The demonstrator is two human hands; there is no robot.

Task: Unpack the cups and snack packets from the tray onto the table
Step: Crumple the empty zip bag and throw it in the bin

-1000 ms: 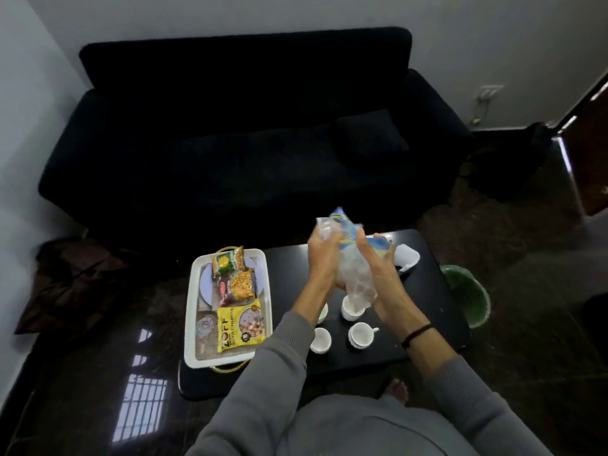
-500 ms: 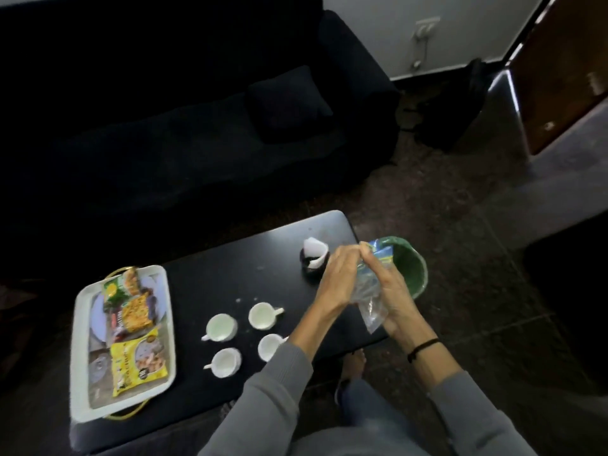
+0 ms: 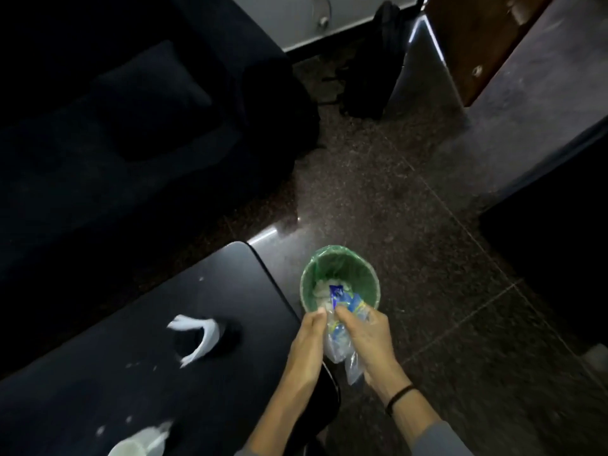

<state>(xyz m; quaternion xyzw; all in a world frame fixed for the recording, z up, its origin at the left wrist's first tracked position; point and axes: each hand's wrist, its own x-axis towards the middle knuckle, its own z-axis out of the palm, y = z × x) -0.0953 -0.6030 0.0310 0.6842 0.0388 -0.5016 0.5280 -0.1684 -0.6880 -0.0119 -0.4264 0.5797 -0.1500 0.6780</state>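
Both hands grip a crumpled clear plastic wrapper [image 3: 339,343] with blue and yellow print, just off the right end of the black table [image 3: 138,383]. My left hand [image 3: 307,340] pinches its left side and my right hand [image 3: 365,337] holds its right side. The wrapper's top hangs over the near rim of a green bin [image 3: 340,278] on the floor. One white cup [image 3: 138,445] shows at the table's near edge, blurred. The tray and snack packets are out of view.
A black holder with a white paper piece [image 3: 200,337] stands on the table. A black sofa [image 3: 131,126] fills the left. A dark bag [image 3: 371,77] leans by the wall, next to a wooden door [image 3: 477,44]. White scraps lie inside the bin.
My view has swung right, away from the tray and cups. Both hands carried the wrapper from above the table down to the rim of the green bin.
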